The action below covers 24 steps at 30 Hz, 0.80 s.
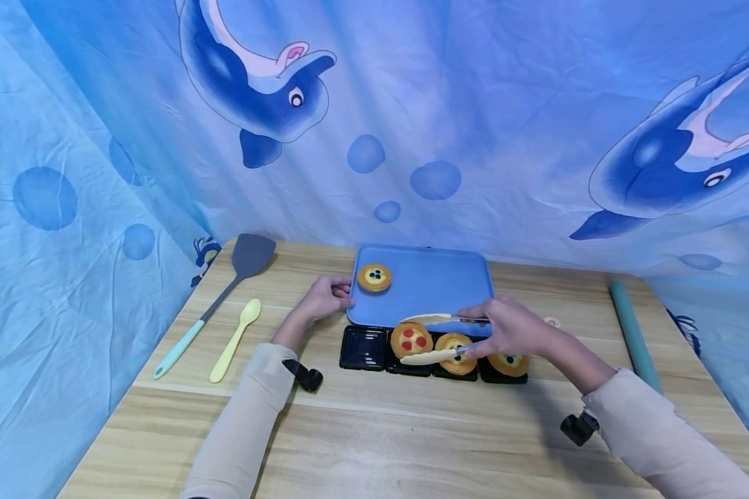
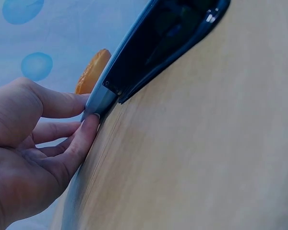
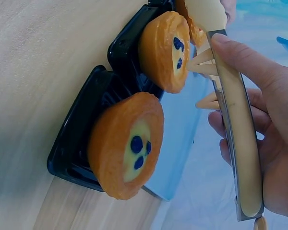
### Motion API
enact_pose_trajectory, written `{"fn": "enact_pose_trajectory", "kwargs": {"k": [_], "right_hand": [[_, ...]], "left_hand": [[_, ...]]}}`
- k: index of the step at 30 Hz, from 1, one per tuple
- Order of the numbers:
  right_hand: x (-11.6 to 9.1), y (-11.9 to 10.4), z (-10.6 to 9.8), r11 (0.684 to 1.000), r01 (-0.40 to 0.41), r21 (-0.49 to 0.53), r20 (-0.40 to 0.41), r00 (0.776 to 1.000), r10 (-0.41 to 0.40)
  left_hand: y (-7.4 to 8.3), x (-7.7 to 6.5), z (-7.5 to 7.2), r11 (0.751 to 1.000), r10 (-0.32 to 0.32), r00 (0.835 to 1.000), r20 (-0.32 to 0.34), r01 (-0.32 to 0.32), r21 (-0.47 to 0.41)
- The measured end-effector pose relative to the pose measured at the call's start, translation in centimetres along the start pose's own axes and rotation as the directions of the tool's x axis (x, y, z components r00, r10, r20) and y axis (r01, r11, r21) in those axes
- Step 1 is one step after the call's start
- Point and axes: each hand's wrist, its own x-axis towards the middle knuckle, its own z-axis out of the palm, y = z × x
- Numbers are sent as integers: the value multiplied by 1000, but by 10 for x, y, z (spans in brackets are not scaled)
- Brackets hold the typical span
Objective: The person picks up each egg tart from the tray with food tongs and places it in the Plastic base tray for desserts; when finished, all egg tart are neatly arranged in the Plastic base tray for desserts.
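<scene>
My left hand [image 1: 321,298] pinches the left rim of a blue tray [image 1: 437,277] between thumb and fingers. A tart with dark berries [image 1: 374,278] sits at that tray's left. My right hand [image 1: 508,326] holds tongs [image 1: 427,357] with cream-coloured tips. Those tips lie on either side of a red-topped tart [image 1: 412,339], which is over a black box [image 1: 406,369]; whether they touch it I cannot tell. Two berry-topped tarts, one in the middle [image 1: 452,341] and one at the right [image 3: 127,143], sit in black boxes. The leftmost black box [image 1: 363,348] holds nothing.
At the left of the wooden table [image 1: 381,443] lie a grey turner [image 1: 252,255] with a mint handle and a pale yellow spoon [image 1: 234,343]. A teal rod [image 1: 633,333] lies at the right. Behind hangs a blue dolphin-print curtain [image 1: 474,104].
</scene>
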Motion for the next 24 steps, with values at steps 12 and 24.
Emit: {"fn": "enact_pose_trajectory", "kwargs": {"k": [12, 24], "right_hand": [[0, 0, 4, 1000, -8, -10, 21, 1000, 8], [-2, -2, 0, 998, -43, 37, 42, 998, 41]], "left_hand": [[0, 0, 0, 1000, 14, 1000, 1, -14, 10], [1, -1, 1, 1000, 8, 1000, -12, -8, 16]]}}
